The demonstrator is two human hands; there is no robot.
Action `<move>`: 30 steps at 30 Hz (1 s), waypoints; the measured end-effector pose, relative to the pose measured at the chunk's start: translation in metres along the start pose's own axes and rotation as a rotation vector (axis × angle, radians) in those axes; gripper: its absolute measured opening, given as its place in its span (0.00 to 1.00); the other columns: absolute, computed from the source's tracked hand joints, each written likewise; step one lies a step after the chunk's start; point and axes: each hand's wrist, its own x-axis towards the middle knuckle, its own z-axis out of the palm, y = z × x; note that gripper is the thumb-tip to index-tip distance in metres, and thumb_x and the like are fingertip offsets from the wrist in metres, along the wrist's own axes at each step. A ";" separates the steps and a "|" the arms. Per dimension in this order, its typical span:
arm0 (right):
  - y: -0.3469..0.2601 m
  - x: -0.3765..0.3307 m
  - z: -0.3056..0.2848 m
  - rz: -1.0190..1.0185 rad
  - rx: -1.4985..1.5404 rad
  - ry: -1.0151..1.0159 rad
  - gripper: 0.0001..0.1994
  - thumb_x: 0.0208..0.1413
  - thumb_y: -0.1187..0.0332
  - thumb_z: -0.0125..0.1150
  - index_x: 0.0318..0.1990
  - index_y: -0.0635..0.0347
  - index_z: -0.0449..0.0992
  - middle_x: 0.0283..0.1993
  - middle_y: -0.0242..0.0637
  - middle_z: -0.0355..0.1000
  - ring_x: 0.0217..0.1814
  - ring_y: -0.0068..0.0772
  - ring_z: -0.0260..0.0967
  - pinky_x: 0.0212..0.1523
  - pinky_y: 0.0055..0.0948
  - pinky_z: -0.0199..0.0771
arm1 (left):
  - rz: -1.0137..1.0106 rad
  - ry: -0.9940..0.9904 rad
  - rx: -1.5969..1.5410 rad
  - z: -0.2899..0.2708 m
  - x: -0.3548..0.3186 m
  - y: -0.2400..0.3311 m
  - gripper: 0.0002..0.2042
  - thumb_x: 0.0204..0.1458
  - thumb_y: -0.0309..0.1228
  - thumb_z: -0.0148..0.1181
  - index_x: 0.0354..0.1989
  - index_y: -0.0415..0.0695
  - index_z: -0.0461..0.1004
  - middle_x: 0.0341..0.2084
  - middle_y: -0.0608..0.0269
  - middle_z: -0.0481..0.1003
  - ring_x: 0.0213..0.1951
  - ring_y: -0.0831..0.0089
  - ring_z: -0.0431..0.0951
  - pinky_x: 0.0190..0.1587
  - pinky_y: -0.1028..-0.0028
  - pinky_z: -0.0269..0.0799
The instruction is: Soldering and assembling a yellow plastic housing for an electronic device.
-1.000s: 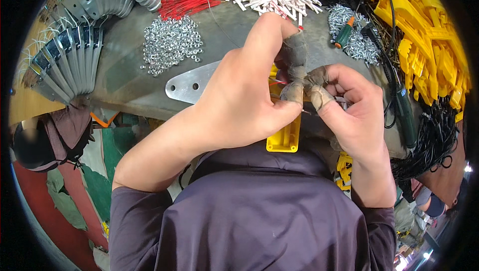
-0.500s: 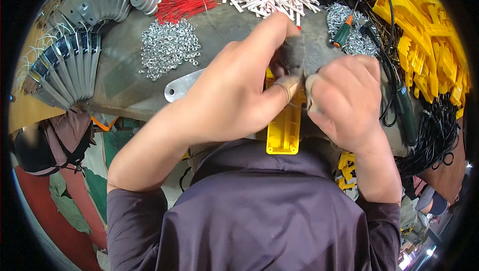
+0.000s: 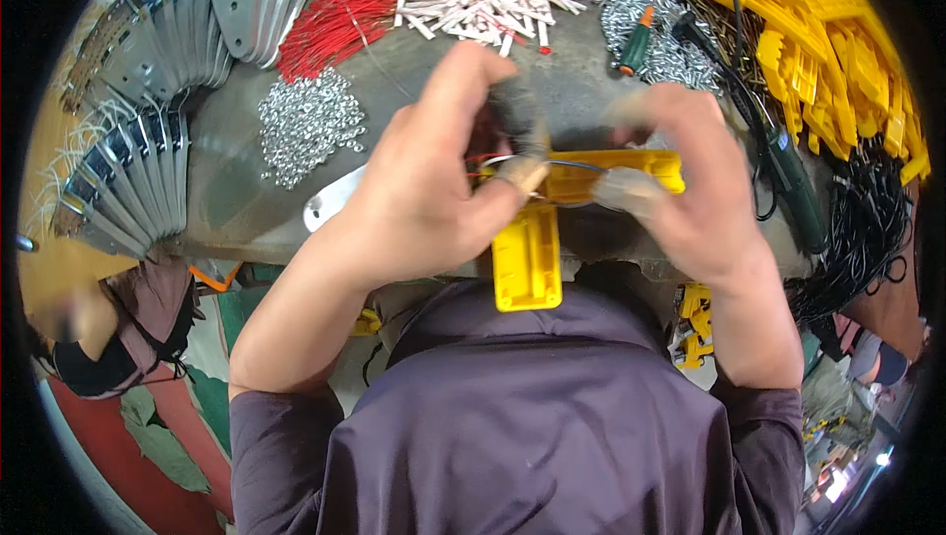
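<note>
Thin wires [image 3: 576,164] are pinched by the left hand [image 3: 419,175] above a yellow housing [image 3: 527,269] at the front edge of the table [image 3: 225,180]; the right hand [image 3: 698,180], blurred, is held unclenched, thumb and forefinger parted beside the wires.

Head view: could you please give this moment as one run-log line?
left hand: pinching thin wires; right hand: blurred, thumb and forefinger apart; lower yellow trough: hollow side up; screwdriver: on small fasteners
</note>
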 end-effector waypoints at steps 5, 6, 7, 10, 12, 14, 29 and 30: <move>0.003 -0.049 -0.026 0.512 0.192 -0.081 0.31 0.44 0.66 0.68 0.55 0.64 0.60 0.35 0.41 0.69 0.39 0.38 0.70 0.42 0.32 0.69 | -0.011 0.043 -0.083 -0.006 -0.007 -0.010 0.18 0.48 0.15 0.58 0.44 0.41 0.57 0.38 0.63 0.67 0.40 0.78 0.70 0.45 0.77 0.68; 0.002 -0.060 -0.025 0.643 0.239 -0.240 0.32 0.44 0.69 0.67 0.57 0.65 0.58 0.35 0.42 0.70 0.38 0.39 0.71 0.42 0.32 0.70 | 0.007 0.041 -0.094 -0.005 -0.006 -0.010 0.18 0.48 0.14 0.57 0.43 0.41 0.58 0.38 0.63 0.67 0.40 0.78 0.70 0.45 0.78 0.68; 0.003 -0.068 -0.022 0.552 0.217 -0.239 0.33 0.45 0.75 0.64 0.58 0.65 0.55 0.36 0.43 0.72 0.38 0.42 0.72 0.43 0.33 0.70 | 0.011 0.037 -0.094 -0.005 -0.004 -0.009 0.18 0.48 0.14 0.57 0.43 0.41 0.58 0.38 0.63 0.67 0.40 0.78 0.70 0.45 0.78 0.68; 0.000 -0.069 -0.027 0.494 0.176 -0.122 0.30 0.45 0.78 0.60 0.58 0.65 0.57 0.37 0.43 0.72 0.42 0.45 0.72 0.46 0.35 0.70 | 0.021 0.018 -0.112 -0.003 -0.002 -0.006 0.18 0.48 0.14 0.58 0.43 0.41 0.58 0.37 0.63 0.67 0.40 0.78 0.70 0.46 0.77 0.68; 0.011 -0.058 -0.026 0.444 0.056 -0.107 0.28 0.45 0.81 0.57 0.57 0.65 0.60 0.39 0.43 0.72 0.45 0.44 0.71 0.49 0.35 0.69 | 0.028 0.014 -0.063 -0.007 -0.003 -0.007 0.19 0.48 0.15 0.57 0.46 0.40 0.58 0.40 0.60 0.69 0.41 0.76 0.71 0.48 0.75 0.68; 0.017 -0.055 -0.025 0.401 0.074 -0.103 0.27 0.45 0.82 0.57 0.56 0.65 0.61 0.40 0.43 0.71 0.46 0.42 0.70 0.50 0.35 0.68 | 0.120 0.094 -0.035 -0.015 0.000 -0.010 0.19 0.49 0.16 0.57 0.48 0.39 0.58 0.41 0.58 0.70 0.42 0.74 0.72 0.49 0.73 0.68; 0.002 0.021 -0.030 0.297 0.272 -0.084 0.21 0.45 0.81 0.56 0.50 0.65 0.68 0.39 0.40 0.70 0.44 0.33 0.69 0.50 0.29 0.67 | 0.552 -0.241 1.417 -0.101 0.034 -0.019 0.15 0.45 0.25 0.53 0.44 0.46 0.67 0.38 0.59 0.72 0.44 0.62 0.74 0.52 0.64 0.69; 0.004 0.028 -0.028 0.251 0.275 -0.121 0.21 0.45 0.81 0.56 0.50 0.65 0.68 0.39 0.41 0.70 0.44 0.34 0.69 0.50 0.29 0.67 | 0.574 -0.214 1.413 -0.105 0.040 -0.023 0.13 0.45 0.24 0.53 0.42 0.46 0.67 0.34 0.61 0.72 0.42 0.63 0.74 0.58 0.62 0.65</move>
